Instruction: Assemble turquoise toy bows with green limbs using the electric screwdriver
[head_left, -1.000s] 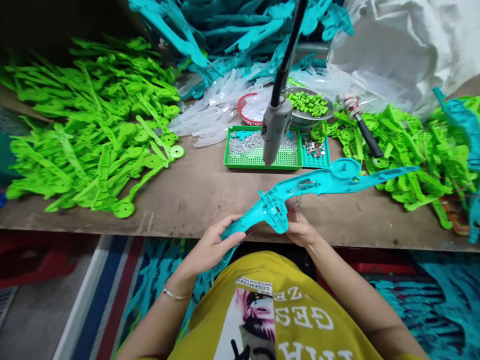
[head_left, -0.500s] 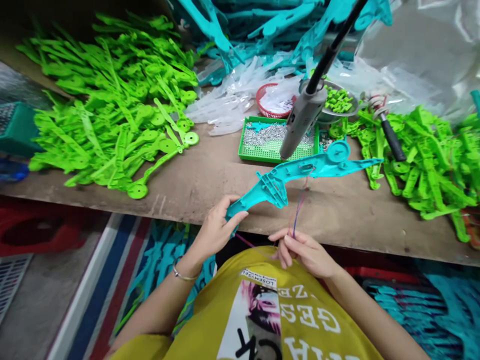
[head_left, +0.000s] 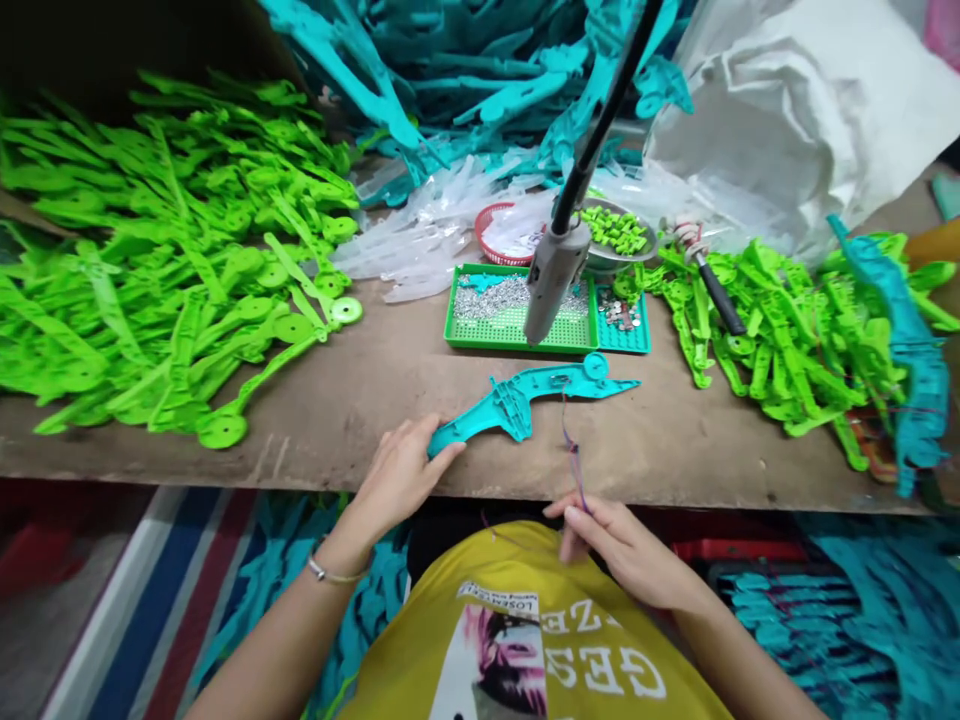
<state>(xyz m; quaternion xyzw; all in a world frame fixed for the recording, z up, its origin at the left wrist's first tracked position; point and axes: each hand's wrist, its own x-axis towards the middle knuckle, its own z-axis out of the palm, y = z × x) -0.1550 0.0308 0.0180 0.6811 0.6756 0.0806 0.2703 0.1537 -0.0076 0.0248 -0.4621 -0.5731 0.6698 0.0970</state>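
My left hand is closed on the left end of a turquoise plastic half-shell, long and ribbed inside, with a round disc near its right end. The shell lies on or just above the table near its front edge. Thin red and blue wires run down from a slot in the shell. Between thumb and fingers, my right hand pinches the lower part of these wires, in front of the table edge. A grey electric screwdriver hangs just behind the shell, touched by neither hand.
A green tray of small screws stands behind the shell, beside a turquoise tray of metal bits. Bright green plastic parts are heaped at left, with another green heap at right. A black-handled hammer-like tool rests there.
The turquoise shell has gone down and away from me toward the table, my left hand still on it. My right hand keeps its pinch on the wires. The whole view has shifted.
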